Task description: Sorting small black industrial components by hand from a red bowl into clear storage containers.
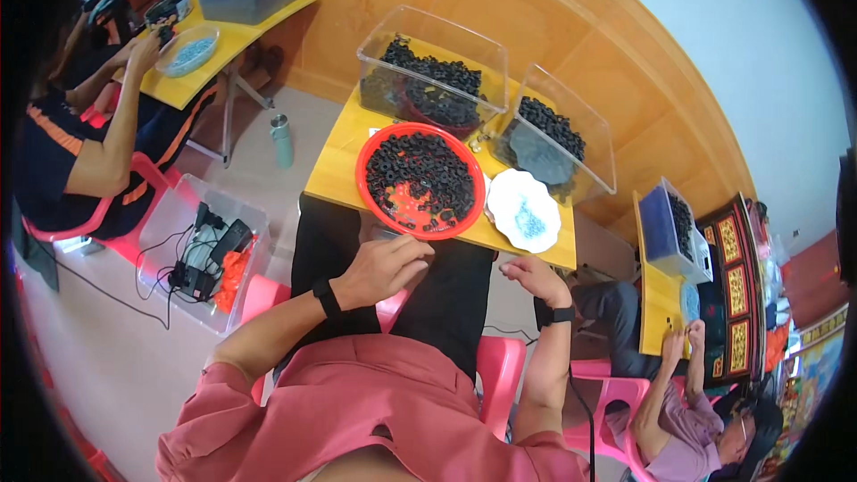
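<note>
A round red tray (364,187) full of small black ring-shaped parts (420,165) sits on the yellow table before me. My left hand (382,271) is by its near rim, fingers curled together; whatever they may hold is hidden. To the right, my right hand (536,278) is just below a white scalloped plate (505,189), thumb and forefinger pinched together. Anything between those fingertips is too small to name. Small light-blue pieces (531,219) lie heaped on the plate.
Behind the tray stand two clear plastic bins (433,31) (594,147) of black parts. A box of cables and black devices (210,254) lies on the floor at left, near a green bottle (281,141). Co-workers sit at yellow tables (183,89) (656,303) on both sides.
</note>
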`<move>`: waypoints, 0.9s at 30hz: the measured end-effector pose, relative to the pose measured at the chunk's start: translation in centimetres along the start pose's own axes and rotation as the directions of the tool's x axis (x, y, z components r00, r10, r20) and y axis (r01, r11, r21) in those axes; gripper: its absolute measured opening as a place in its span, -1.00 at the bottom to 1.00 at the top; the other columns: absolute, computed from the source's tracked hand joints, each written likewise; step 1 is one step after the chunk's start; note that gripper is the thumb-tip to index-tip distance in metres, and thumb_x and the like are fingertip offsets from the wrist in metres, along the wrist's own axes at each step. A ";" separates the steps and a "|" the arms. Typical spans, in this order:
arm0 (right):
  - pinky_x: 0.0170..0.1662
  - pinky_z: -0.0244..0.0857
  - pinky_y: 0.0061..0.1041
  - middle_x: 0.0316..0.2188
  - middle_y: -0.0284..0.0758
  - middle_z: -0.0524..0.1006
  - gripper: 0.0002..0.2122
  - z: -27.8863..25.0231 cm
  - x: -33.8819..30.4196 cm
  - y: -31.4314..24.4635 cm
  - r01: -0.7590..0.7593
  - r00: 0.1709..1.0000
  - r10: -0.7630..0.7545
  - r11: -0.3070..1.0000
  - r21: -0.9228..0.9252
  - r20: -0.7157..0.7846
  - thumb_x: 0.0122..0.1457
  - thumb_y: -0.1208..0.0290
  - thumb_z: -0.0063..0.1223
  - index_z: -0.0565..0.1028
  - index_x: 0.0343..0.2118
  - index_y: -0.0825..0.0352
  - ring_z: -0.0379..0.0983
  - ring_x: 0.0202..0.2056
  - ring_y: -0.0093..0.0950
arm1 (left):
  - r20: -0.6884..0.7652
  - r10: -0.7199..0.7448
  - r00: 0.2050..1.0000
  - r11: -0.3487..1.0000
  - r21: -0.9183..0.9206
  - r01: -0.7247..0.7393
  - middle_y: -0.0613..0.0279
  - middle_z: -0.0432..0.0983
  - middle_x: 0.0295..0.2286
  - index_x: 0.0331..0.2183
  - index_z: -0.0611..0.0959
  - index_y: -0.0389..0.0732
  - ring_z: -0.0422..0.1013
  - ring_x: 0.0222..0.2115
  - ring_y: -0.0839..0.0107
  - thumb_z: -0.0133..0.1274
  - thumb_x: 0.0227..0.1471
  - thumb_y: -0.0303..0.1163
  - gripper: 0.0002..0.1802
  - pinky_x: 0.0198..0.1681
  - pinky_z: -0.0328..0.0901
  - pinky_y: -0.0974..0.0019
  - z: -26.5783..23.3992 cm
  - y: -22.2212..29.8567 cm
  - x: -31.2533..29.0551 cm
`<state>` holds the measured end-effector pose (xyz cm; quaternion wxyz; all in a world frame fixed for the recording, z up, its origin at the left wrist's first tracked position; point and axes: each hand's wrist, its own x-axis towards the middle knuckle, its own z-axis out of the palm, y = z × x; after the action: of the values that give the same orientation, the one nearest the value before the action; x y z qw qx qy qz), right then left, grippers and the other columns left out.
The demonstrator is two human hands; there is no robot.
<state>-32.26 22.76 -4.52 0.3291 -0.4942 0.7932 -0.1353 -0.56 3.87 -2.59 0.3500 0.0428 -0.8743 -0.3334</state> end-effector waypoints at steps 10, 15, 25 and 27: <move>-0.19 0.36 -0.41 -0.35 -0.20 0.56 -0.76 6.6 3.2 -13.9 0.522 0.852 -0.520 0.840 0.149 -0.059 0.16 0.31 0.00 0.51 -0.23 0.37 0.50 -0.28 -0.32 | 0.363 0.198 0.910 0.872 0.359 -0.333 0.20 0.40 -0.46 -0.42 0.52 -0.20 0.43 -0.49 0.29 -0.01 -0.08 -0.41 -0.89 -0.49 0.30 0.32 2.8 -4.4 -2.7; -0.26 0.39 -0.24 -0.42 -0.07 0.55 -0.75 12.4 4.2 -11.3 0.308 0.950 -0.306 0.897 -0.318 0.059 0.04 0.28 0.06 0.54 -0.37 0.39 0.50 -0.33 -0.14 | 0.701 -0.229 0.675 0.811 0.521 -0.266 0.20 0.46 -0.53 -0.45 0.55 -0.18 0.45 -0.52 0.21 0.02 -0.11 -0.39 -0.89 -0.48 0.30 0.24 3.5 -5.4 -5.4; -0.46 0.40 -0.27 -0.59 -0.14 0.53 -0.82 14.7 4.2 -10.7 0.264 0.923 -0.363 0.837 -0.480 -0.125 0.01 0.33 0.01 0.53 -0.59 0.32 0.52 -0.50 -0.20 | 0.227 -0.120 0.966 0.958 0.281 0.053 0.04 0.42 -0.51 -0.44 0.48 -0.24 0.43 -0.46 0.12 0.02 -0.06 -0.47 -0.92 -0.43 0.31 0.21 0.6 -1.8 0.5; -0.47 0.40 -0.28 -0.60 -0.16 0.53 -0.82 15.0 4.1 -10.4 0.285 0.904 -0.399 0.830 -0.479 -0.153 0.01 0.34 -0.01 0.53 -0.59 0.30 0.53 -0.51 -0.22 | 0.136 -0.192 0.972 0.974 0.147 0.172 0.07 0.46 -0.46 -0.29 0.51 -0.24 0.44 -0.45 0.13 0.03 -0.03 -0.46 -0.82 -0.40 0.33 0.23 -0.2 -0.6 3.2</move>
<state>-16.44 15.86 -11.70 0.0760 -0.6702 0.7352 -0.0673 -2.89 2.29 -0.98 0.2476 0.1212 -0.9110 -0.3067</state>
